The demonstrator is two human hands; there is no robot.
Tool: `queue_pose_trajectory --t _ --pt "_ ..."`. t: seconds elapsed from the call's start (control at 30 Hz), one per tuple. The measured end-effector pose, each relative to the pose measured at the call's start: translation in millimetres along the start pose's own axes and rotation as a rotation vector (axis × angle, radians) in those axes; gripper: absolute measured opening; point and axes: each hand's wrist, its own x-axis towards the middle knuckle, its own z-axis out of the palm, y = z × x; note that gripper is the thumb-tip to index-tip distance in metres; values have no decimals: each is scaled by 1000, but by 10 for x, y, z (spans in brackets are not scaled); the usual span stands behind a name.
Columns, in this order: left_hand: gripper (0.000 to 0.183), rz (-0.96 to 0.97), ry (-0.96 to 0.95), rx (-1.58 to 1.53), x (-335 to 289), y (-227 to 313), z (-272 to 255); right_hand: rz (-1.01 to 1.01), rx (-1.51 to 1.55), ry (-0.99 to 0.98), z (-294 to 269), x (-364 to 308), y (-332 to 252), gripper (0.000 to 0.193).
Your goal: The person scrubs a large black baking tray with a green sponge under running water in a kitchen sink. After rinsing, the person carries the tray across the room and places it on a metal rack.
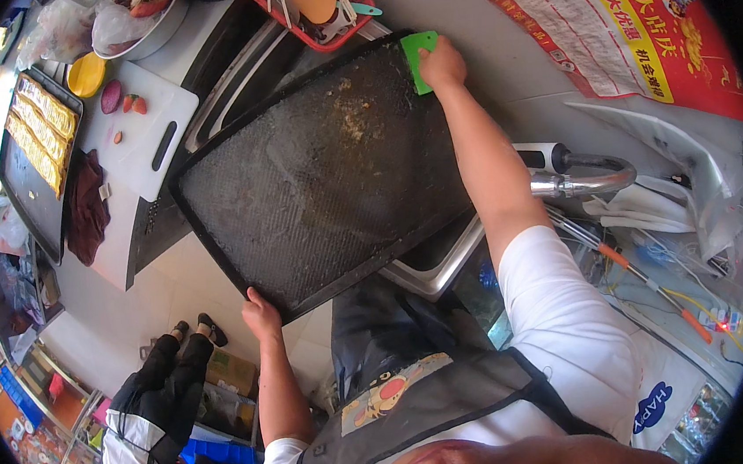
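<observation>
Leftmost, the left hand [260, 316] grips the near edge of a large, greasy black rectangular metal baking tray [322, 174] propped tilted over a steel sink [432, 266], while further right the right hand [442, 65] presses a small green plastic scraper [418, 56] against the tray's far corner.

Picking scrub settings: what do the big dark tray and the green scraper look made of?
Tray: likely dark coated metal, matte, with a fine dotted texture and baked-on residue.
Green scraper, under the right hand: probably plastic, smooth, uniformly coloured.
</observation>
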Motion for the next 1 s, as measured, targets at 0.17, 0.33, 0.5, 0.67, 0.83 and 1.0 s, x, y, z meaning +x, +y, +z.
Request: queue_pose_trajectory --t 0.17,0.33,0.5,0.67,0.83,1.0 --pt "63 11 9 15 -41 55 -27 -250 -14 -214 198 -121 -190 44" --pt "64 3 -9 -1 -10 -16 27 -235 14 -237 289 -256 -300 53" --pt "66 -11 -27 34 -1 -28 15 -438 1 -292 382 -350 -533 57" --pt "67 -2 -9 -6 0 -56 79 -442 10 -356 318 -679 -571 49" --pt "66 -29 -28 45 -14 47 -30 -417 6 -326 229 -841 -557 43" --pt "65 -58 -49 2 6 -38 44 -418 -15 -347 282 -1341 -514 38"
